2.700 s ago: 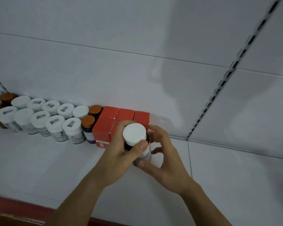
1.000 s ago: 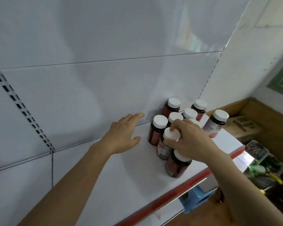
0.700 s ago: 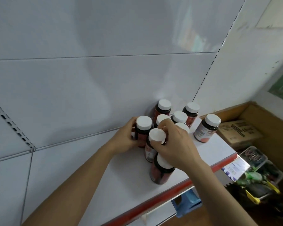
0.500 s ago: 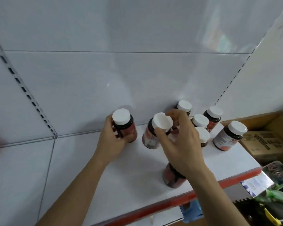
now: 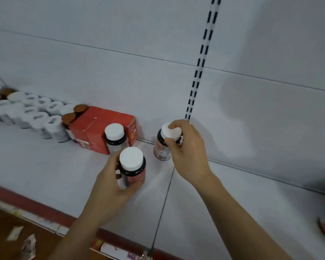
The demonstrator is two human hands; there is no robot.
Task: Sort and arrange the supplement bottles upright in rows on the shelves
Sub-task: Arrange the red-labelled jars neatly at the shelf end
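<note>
A white-capped bottle (image 5: 132, 166) is gripped round its body by the left hand (image 5: 109, 182), fingers curled. A second bottle (image 5: 162, 145) is pinched at its cap by the right hand (image 5: 188, 152), upright on the shelf (image 5: 45, 166). Just beyond the left fingers, a third bottle (image 5: 115, 137) stands against red boxes (image 5: 94, 128).

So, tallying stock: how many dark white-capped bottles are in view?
3 bottles: one in the left hand, one in the right hand, one beside the red boxes. Others may be hidden.
</note>
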